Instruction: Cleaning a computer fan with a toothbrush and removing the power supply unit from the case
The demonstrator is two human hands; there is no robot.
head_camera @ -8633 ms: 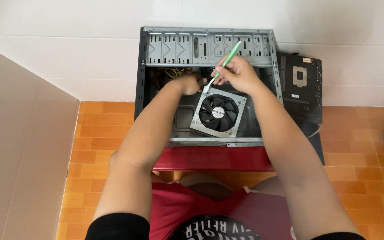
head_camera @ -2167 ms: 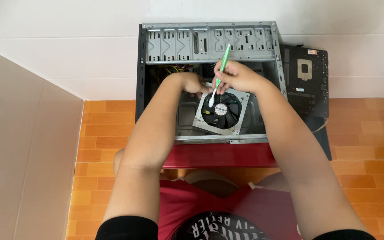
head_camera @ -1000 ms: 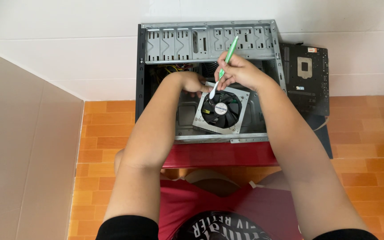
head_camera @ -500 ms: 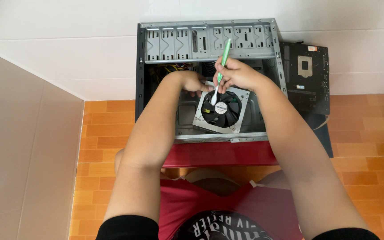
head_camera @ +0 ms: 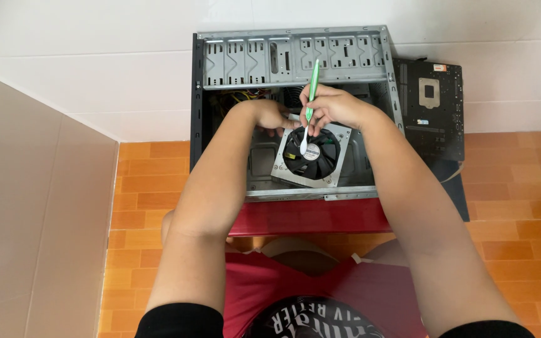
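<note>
Bright, even daylight fills the scene, with only soft shadows inside the open computer case [head_camera: 292, 112] and under the forearms. The white wall [head_camera: 82, 56] is pale but not glaring. Focus is sharp throughout, with mild wide-angle stretch toward the edges

I am seeing a small round label [head_camera: 311, 152] sitting at the hub of the black fan [head_camera: 324, 164], pale with dark print. A small orange sticker [head_camera: 440, 67] is showing at the circuit board's [head_camera: 430, 125] top edge.
</note>
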